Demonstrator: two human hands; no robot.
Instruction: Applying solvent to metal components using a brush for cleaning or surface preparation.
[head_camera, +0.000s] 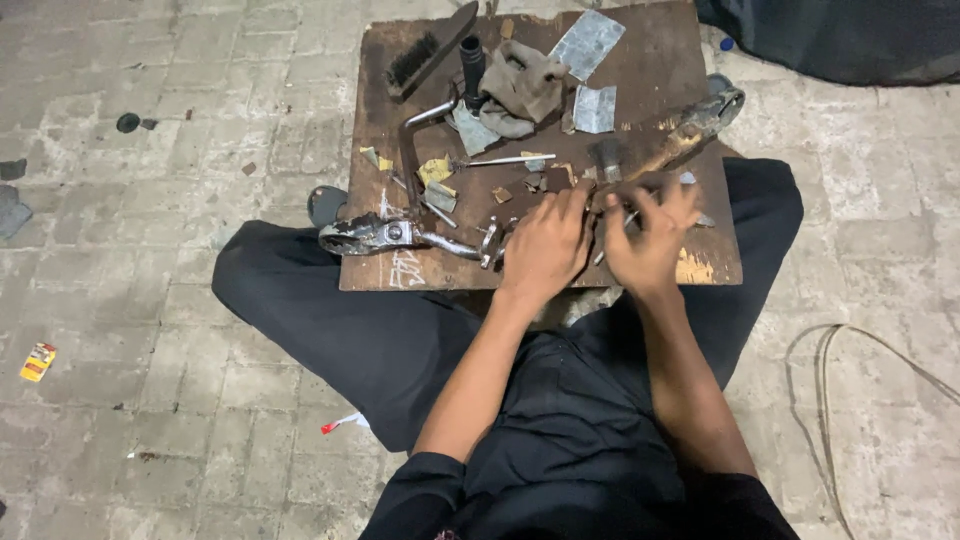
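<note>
I sit cross-legged on the floor with a brown wooden board (660, 60) in front of my knees. My left hand (545, 245) rests on the board's near edge, fingers curled over a small dark piece between the hands. My right hand (652, 235) is right beside it and pinches a thin metal rod (628, 220). A long metal lever part (690, 135) runs from my hands up to the board's right edge. A bent metal crank lever (385, 235) lies at the board's near left corner.
On the board lie a black brush (425, 55), a grey rag (520, 85), a black grip (471, 60), metal sheet scraps (588, 42), a screwdriver (500, 160) and small bits. A cable (850, 340) loops on the brick floor at right; dark cloth (850, 35) lies at the top right.
</note>
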